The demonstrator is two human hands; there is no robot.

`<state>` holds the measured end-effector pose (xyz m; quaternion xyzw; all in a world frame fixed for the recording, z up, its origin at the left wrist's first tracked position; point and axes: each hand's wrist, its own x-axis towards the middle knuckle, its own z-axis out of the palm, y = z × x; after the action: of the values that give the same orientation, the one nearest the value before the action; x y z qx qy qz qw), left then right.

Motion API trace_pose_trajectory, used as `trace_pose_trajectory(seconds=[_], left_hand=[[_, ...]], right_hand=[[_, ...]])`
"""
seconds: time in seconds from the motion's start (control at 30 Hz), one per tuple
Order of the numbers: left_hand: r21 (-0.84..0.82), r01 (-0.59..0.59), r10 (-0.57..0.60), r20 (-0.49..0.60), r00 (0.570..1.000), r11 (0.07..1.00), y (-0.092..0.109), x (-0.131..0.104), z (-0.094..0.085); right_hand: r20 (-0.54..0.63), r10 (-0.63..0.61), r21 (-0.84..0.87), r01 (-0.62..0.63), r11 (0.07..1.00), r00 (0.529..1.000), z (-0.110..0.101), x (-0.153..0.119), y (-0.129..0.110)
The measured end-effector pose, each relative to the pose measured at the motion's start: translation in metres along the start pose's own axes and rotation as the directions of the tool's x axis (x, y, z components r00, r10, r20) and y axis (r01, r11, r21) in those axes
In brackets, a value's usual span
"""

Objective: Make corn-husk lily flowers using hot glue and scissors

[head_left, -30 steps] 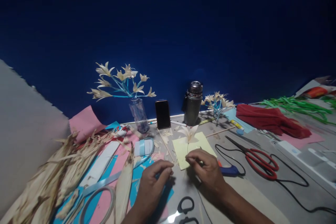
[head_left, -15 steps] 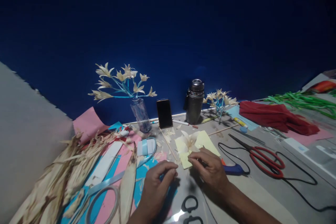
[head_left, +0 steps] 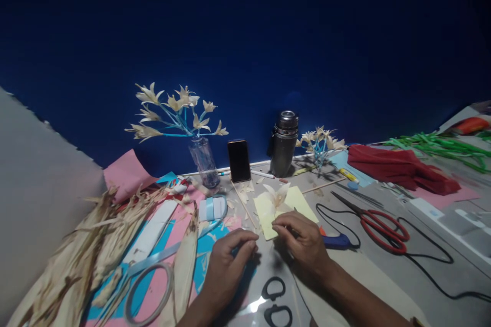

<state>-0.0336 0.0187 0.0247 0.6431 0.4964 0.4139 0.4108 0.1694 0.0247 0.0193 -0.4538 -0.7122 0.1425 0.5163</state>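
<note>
My right hand [head_left: 301, 237] pinches the thin stem of a pale corn-husk flower [head_left: 276, 197]. The flower stands with its petals spread over yellow paper [head_left: 305, 204]. To its left, my left hand [head_left: 230, 260] is curled, thumb and forefinger close together; anything in it is hidden. A glue gun with a blue body [head_left: 337, 242] and orange tip lies just beyond my right wrist. Below and between my hands are the black handles of scissors [head_left: 276, 288]. A pale husk strip [head_left: 186, 260] lies left of my left hand.
Dried husks [head_left: 72, 250] and a tape roll [head_left: 132, 291] cover the left. A glass vase [head_left: 205, 163] of husk flowers, a phone [head_left: 238, 161] and a flask [head_left: 284, 145] stand along the wall. Red-handled scissors [head_left: 385, 231] and a black cord [head_left: 433, 282] lie right, near red cloth [head_left: 399, 168].
The whole view has shifted slightly, with things appearing a little higher and further left. Both hands keep nearly the same pose, and the right still holds the flower.
</note>
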Motion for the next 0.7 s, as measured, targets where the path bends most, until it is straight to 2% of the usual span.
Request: trace_pose_trajectory(seconds=[0.27, 0.4, 0.5, 0.6, 0.7], left_hand=[[0.008, -0.027, 0.026, 0.005, 1.0, 1.0, 0.003, 0.0, 0.001], [0.042, -0.049, 0.049, -0.003, 0.999, 0.998, 0.012, 0.002, -0.005], [0.093, -0.054, 0.057, -0.038, 0.998, 0.994, 0.027, 0.001, -0.02], [0.159, -0.042, 0.061, -0.114, 0.992, 0.986, 0.041, -0.004, -0.046], [0.255, -0.016, 0.023, -0.021, 1.0, 0.967, 0.044, -0.018, -0.074]], right_hand=[[0.012, -0.002, 0.017, 0.002, 1.0, 1.0, 0.001, -0.001, 0.002], [0.009, 0.004, 0.026, -0.004, 1.0, 1.0, 0.001, -0.001, 0.0], [0.008, 0.049, 0.015, -0.049, 0.999, 0.999, -0.002, 0.0, -0.002], [0.016, 0.09, 0.024, -0.09, 0.996, 0.996, -0.005, -0.001, -0.002], [0.029, 0.094, 0.012, -0.095, 0.995, 0.995, -0.007, -0.002, 0.001]])
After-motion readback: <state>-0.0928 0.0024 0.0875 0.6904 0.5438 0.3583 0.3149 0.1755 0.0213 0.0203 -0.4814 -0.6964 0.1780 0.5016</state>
